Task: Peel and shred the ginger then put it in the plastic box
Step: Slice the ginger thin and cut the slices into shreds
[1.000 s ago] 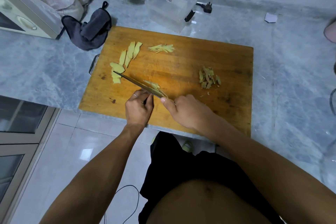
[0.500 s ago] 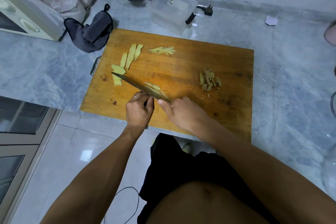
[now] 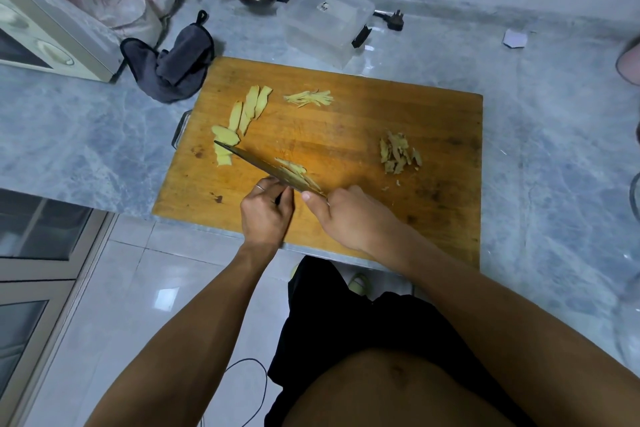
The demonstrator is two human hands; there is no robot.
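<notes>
Left hand (image 3: 266, 215) gripping knife (image 3: 263, 166) handle, handle hidden, right hand (image 3: 353, 218) fingertips hidden behind blade on ginger (image 3: 294, 172), box (image 3: 327, 22) far.

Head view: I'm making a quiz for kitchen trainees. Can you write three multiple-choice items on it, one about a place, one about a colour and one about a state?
1. Where is the plastic box?
A. on the cutting board
B. on the counter, beyond the board
C. on the floor

2. What colour is the cloth by the board's far left corner?
A. red
B. yellow
C. dark grey

3. The ginger near the tip of the knife is:
A. whole and unpeeled
B. in flat slices
C. mashed to paste

Answers:
1 B: the box stands on the marble past the board's far edge.
2 C: the cloth is dark grey throughout.
3 B: pale flat slices lie fanned out there.
</notes>
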